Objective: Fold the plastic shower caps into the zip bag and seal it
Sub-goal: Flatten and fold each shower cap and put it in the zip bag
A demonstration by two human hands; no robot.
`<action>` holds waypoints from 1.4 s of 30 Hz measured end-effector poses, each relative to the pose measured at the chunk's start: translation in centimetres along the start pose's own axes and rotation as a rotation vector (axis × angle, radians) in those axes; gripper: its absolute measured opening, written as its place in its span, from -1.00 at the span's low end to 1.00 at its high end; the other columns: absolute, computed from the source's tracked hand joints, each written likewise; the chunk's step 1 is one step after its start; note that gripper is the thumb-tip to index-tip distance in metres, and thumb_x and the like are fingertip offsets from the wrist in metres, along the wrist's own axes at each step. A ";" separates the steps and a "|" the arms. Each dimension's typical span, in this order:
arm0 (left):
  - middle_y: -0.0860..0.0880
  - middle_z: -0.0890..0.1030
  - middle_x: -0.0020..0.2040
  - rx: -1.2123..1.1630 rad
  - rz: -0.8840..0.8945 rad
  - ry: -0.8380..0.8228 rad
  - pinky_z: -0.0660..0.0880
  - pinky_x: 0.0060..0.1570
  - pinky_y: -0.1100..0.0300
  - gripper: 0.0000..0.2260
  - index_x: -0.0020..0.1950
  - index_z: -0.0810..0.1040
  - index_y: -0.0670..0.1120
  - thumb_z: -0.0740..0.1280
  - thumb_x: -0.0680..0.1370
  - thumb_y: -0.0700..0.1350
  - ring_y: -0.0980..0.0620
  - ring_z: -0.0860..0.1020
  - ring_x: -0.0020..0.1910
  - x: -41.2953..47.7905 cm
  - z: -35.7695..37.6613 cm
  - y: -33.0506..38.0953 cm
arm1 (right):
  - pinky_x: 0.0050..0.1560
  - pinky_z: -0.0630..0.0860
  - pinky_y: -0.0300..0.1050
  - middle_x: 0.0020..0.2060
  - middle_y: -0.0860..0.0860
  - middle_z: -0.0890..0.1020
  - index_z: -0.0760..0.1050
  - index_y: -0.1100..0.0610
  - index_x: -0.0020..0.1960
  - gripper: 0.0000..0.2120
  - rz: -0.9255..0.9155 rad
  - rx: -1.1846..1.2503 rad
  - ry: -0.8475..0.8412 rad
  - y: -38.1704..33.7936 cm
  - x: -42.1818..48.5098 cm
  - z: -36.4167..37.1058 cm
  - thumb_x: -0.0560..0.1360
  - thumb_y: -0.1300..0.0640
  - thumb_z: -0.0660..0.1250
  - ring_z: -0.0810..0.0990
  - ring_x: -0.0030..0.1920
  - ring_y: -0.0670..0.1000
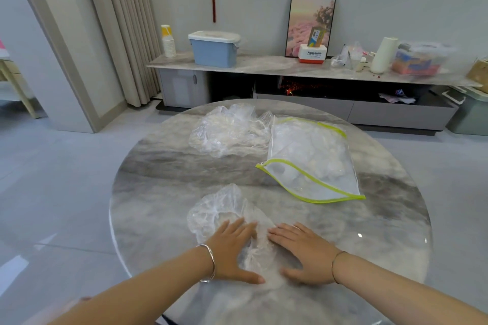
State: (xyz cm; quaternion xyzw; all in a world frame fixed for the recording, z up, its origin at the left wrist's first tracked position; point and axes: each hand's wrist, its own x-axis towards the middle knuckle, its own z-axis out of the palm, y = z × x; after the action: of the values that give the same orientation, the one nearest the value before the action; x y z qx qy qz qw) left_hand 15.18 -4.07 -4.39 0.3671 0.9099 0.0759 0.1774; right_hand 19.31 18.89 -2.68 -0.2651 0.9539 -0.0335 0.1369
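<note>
1. A round grey marble counter (148, 192) fills the middle of the view.
2. One clear shower cap (219, 208) lies on the near part of the counter, right in front of the person.
3. The left hand (232, 248) lies flat on this shower cap. Its fingers (237, 227) are straight and close together, and they press down on the plastic without gripping it.
4. The right hand (303, 253) lies flat just beside the left hand. Its fingers (280, 232) are straight too and touch the right edge of the cap. The thumb points toward the left hand.
5. Some crinkled plastic shows in the gap between the two hands.
6. The left wrist wears a silver bangle (210, 262). The right wrist wears a thin bracelet (335, 264).
7. The zip bag (311, 161) lies farther back on the right side of the counter. It is clear with a yellow-green edge. Its mouth gapes open and faces the near left. Some white crumpled plastic shows inside it.
8. A pile of caps (227, 132) sits at the back of the counter, touching the left side of the zip bag.
9. Behind the counter stands a long low cabinet (264, 66) by the wall. On it are a blue box (214, 50), a stack of paper cups (168, 41), a framed picture (310, 16) and a white roll (384, 54).
</note>
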 end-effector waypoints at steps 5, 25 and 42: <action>0.04 -0.09 0.54 0.131 -0.059 0.004 -0.22 0.47 -0.05 0.07 0.53 -0.06 0.02 0.09 0.17 0.56 -0.02 -0.15 0.52 -1.5 0.2 0.7 | 0.36 0.34 0.04 0.08 -0.12 0.58 0.52 -0.02 0.21 -0.41 0.110 -0.091 0.194 0.7 -0.9 1.5 0.33 -0.32 0.15 0.56 0.13 -0.10; 0.10 0.19 0.50 0.038 0.112 0.087 0.11 0.39 0.26 -0.21 0.48 0.21 0.08 0.13 0.31 0.41 0.11 0.21 0.45 -1.7 -0.7 -1.6 | 0.21 0.44 -0.17 -0.11 -0.15 0.67 0.59 -0.09 -0.09 -0.70 0.161 0.325 0.403 0.8 -1.1 2.3 0.45 -0.10 0.09 0.57 -0.03 -0.13; 0.07 0.42 -0.44 -0.516 -0.378 0.215 0.31 -0.38 0.30 -0.84 -0.20 0.45 -0.08 0.29 0.54 -0.04 0.11 0.36 -0.46 0.3 -1.3 -1.6 | -0.38 0.31 -0.14 -0.51 -0.09 0.43 0.33 0.04 -0.21 -0.78 0.686 0.743 0.441 0.3 0.8 1.2 0.48 0.04 0.35 0.40 -0.45 -0.07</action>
State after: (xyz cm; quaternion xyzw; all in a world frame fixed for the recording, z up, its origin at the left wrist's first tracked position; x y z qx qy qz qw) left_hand 13.46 -5.01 -3.64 0.1247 0.9261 0.3079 0.1787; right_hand 18.85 18.77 -4.10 0.1405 0.9157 -0.3760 0.0214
